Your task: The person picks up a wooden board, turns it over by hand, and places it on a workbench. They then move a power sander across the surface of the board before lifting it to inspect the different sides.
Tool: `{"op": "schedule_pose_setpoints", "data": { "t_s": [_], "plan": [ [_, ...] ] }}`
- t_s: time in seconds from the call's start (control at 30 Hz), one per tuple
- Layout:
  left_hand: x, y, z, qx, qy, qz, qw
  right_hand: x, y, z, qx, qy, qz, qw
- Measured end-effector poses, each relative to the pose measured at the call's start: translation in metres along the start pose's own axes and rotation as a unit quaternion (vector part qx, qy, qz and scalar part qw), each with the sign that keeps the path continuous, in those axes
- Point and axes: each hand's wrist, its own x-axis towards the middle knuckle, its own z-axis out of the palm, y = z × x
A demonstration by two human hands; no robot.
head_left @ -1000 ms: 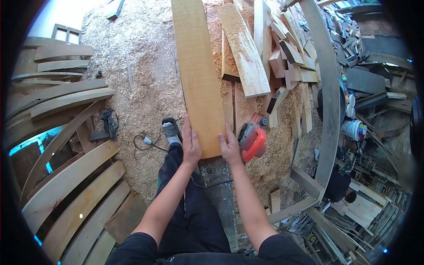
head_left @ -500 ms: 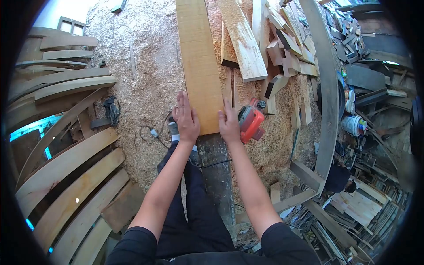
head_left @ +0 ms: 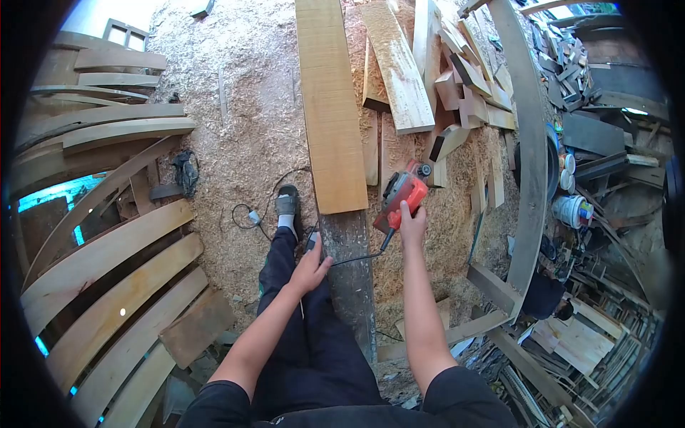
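Note:
A long yellowish-brown wooden plank [head_left: 332, 114] lies lengthwise on a dark, worn bench beam [head_left: 349, 285]. Just right of the plank's near end is a red electric planer [head_left: 408, 194], its handle gripped by my right hand [head_left: 412, 227]. A black power cord [head_left: 360, 257] leaves the planer's rear and crosses the beam toward my left hand [head_left: 308, 269]. That hand hovers at the beam's left edge above my leg, thumb and fingers apart. Whether it touches the cord cannot be made out.
Wood shavings [head_left: 242, 114] cover the floor. Stacked offcuts and boards [head_left: 457, 93] lie at right, beyond them a long wooden rail [head_left: 529, 157]. Curved wooden slats [head_left: 107, 267] stand at left. White buckets [head_left: 569, 210] and a person [head_left: 546, 296] are far right.
Both hands have left the plank's sides. My right hand has taken hold of the planer's handle, while my left has drawn back toward me and down by the cord.

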Motion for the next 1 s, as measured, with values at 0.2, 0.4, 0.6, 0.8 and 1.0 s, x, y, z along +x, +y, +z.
{"op": "schedule_pose_setpoints", "data": {
  "t_s": [0.2, 0.4, 0.6, 0.8, 1.0],
  "plan": [
    [-0.011, 0.007, -0.005, 0.036, -0.084, -0.004, 0.996, 0.027, -0.01, 0.011, 0.17, 0.005, 0.132, 0.977],
    [-0.007, 0.002, -0.03, 0.134, -0.115, 0.102, 0.979, 0.037, -0.014, 0.018, 0.137, 0.019, 0.142, 0.98],
    [-0.013, -0.006, -0.06, 0.091, -0.121, 0.184, 0.971, -0.005, -0.056, 0.003, 0.216, 0.018, 0.16, 0.963],
    [-0.023, -0.009, -0.073, 0.12, -0.127, 0.282, 0.943, -0.082, -0.122, -0.035, 0.268, -0.051, 0.085, 0.958],
    [-0.014, -0.036, -0.071, 0.158, -0.153, 0.248, 0.943, -0.148, -0.21, -0.068, 0.292, -0.113, -0.06, 0.948]
  ]
}}
